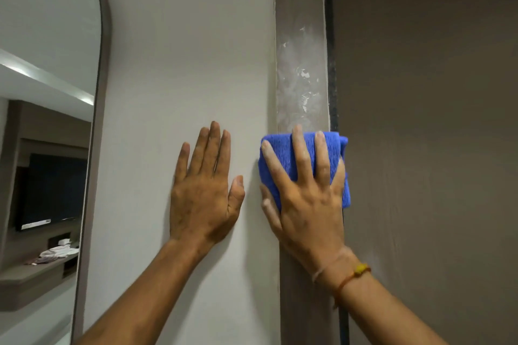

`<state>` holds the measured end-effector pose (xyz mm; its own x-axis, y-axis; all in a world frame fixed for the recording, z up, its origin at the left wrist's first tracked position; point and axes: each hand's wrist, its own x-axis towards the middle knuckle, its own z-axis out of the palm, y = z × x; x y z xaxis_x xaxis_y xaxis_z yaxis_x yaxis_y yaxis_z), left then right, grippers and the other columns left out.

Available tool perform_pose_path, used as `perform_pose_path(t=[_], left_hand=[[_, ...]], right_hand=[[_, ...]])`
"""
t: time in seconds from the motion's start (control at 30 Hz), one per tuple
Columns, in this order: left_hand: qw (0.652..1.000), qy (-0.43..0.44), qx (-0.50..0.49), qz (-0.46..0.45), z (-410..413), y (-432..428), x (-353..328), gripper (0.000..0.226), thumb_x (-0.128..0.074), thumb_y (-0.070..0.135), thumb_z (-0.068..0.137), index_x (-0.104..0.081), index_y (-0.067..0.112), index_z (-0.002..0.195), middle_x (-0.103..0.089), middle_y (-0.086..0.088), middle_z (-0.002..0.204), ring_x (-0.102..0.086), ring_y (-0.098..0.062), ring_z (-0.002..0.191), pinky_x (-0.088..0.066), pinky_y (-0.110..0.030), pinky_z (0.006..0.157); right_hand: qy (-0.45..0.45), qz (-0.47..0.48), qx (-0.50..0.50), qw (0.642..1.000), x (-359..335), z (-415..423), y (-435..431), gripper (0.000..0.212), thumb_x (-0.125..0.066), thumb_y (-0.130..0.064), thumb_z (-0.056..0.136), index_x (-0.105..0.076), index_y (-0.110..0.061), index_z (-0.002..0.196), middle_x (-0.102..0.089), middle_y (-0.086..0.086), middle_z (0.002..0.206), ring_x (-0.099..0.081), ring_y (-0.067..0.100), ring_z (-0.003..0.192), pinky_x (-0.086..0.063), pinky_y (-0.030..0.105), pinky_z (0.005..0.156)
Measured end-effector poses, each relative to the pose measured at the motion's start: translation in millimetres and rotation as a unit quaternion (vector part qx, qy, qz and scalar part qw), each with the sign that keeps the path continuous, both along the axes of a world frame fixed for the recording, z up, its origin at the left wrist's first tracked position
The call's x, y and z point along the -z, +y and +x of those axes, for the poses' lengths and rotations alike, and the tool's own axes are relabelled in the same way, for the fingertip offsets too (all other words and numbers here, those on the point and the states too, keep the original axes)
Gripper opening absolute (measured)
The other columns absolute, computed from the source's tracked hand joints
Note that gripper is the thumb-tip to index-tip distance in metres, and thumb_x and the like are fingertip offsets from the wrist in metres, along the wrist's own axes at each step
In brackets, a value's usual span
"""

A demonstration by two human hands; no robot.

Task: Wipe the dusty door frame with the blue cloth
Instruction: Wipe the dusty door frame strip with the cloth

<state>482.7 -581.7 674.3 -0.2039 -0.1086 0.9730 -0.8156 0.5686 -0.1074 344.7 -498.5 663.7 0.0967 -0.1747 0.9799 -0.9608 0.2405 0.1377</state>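
Observation:
A grey-brown door frame (pixel 301 22) runs vertically through the middle right. White dust and smears cover it between its middle height and the cloth. A folded blue cloth (pixel 283 159) is pressed flat against the frame. My right hand (pixel 305 196) lies spread over the cloth, fingers pointing up, pinning it to the frame. My left hand (pixel 204 190) rests flat and open on the pale wall (pixel 182 50) to the left of the frame, holding nothing. The frame below my right hand looks darker, with little dust.
A brown door (pixel 434 120) fills the right side, with a dark gap (pixel 332 78) between it and the frame. A tall arched mirror (pixel 47 120) on the left reflects a TV, a shelf and some cloths.

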Motion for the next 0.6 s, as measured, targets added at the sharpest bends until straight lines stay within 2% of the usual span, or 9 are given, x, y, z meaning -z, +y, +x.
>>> perform_pose_path(t=[0.13, 0.3, 0.43, 0.6], left_hand=[[1.000, 0.002, 0.001, 0.001, 1, -2, 0, 0.069, -0.027, 0.039, 0.088, -0.005, 0.013, 0.147, -0.003, -0.008, 0.158, 0.000, -0.019, 0.146, -0.005, -0.042, 0.118], [1.000, -0.001, 0.002, -0.001, 1, -1, 0, 0.069, -0.027, 0.039, 0.087, -0.008, 0.012, 0.147, -0.007, -0.009, 0.157, -0.004, -0.019, 0.145, -0.008, -0.044, 0.118], [1.000, 0.008, 0.008, 0.000, 0, -1, 1, 0.068, -0.026, 0.040, 0.087, -0.008, 0.012, 0.147, -0.007, -0.008, 0.158, -0.004, -0.018, 0.146, -0.009, -0.043, 0.118], [1.000, 0.000, 0.006, 0.001, 1, -2, 0, 0.069, -0.028, 0.040, 0.087, -0.009, 0.012, 0.147, -0.008, -0.008, 0.158, -0.004, -0.019, 0.146, -0.009, -0.044, 0.117]], right_hand=[[-0.014, -0.013, 0.002, 1.000, -39, 5, -2, 0.067, -0.040, -0.046, 0.081, -0.026, -0.030, 0.145, -0.024, 0.014, 0.154, -0.012, 0.040, 0.140, -0.023, 0.069, 0.103], [-0.041, -0.018, -0.007, 0.999, 2, 9, -2, 0.069, -0.040, -0.046, 0.081, -0.023, -0.031, 0.146, -0.020, 0.013, 0.156, -0.009, 0.039, 0.141, -0.019, 0.066, 0.105], [-0.026, 0.008, -0.009, 1.000, 26, 6, 3, 0.073, -0.042, -0.048, 0.076, -0.028, -0.031, 0.145, -0.027, 0.014, 0.153, -0.017, 0.040, 0.139, -0.027, 0.068, 0.099], [0.011, 0.006, -0.017, 1.000, -21, 0, 6, 0.068, -0.042, -0.049, 0.079, -0.030, -0.030, 0.144, -0.028, 0.014, 0.153, -0.022, 0.041, 0.137, -0.031, 0.067, 0.098]])
